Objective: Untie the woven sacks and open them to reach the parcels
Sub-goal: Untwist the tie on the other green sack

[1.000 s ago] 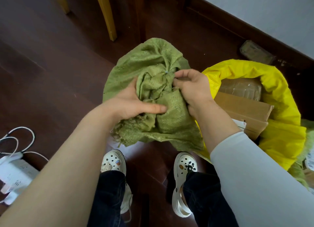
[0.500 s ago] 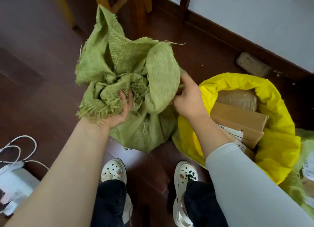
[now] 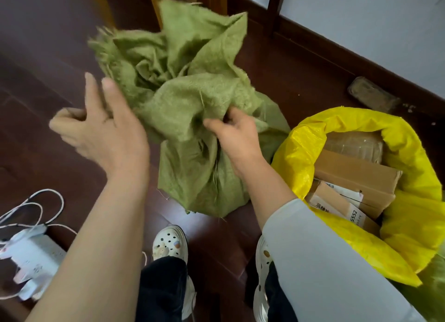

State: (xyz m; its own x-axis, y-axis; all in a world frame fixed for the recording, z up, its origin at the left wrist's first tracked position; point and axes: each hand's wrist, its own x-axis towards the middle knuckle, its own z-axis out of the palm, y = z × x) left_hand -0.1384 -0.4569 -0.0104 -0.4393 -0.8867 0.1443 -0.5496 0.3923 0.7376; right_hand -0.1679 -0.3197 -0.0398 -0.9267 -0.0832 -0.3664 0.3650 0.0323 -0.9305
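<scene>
Just ahead of both hands, on the floor (image 3: 43,52): green woven sack (image 3: 192,177), neck loosened, mouth flared up in crumpled folds. Looks untied already; shows no cord among the folds and no parcels inside yet. Right hand (image 3: 237,136): clamped on a fold near the sack's middle, fingers curled into the cloth. Left hand (image 3: 103,133): blurred, just left of the frayed rim, fingers spread and straight, holding nothing; cannot tell whether touching the weave or not.

Probably calls for spreading the mouth wide now. Take the frayed rim with the left hand, opposite the right hand's grip. Pull the two sides apart and downward, rolling the edge outward into a cuff. Grip whole folds rather than loose strands, given a fraying edge likely to shed and tear. Steady the sack's body against tipping. Right of the right hand: yellow sack (image 3: 409,225), already rolled open, cardboard parcels (image 3: 356,174) showing inside. Aim for the same wide, turned-down mouth before reaching in.
</scene>
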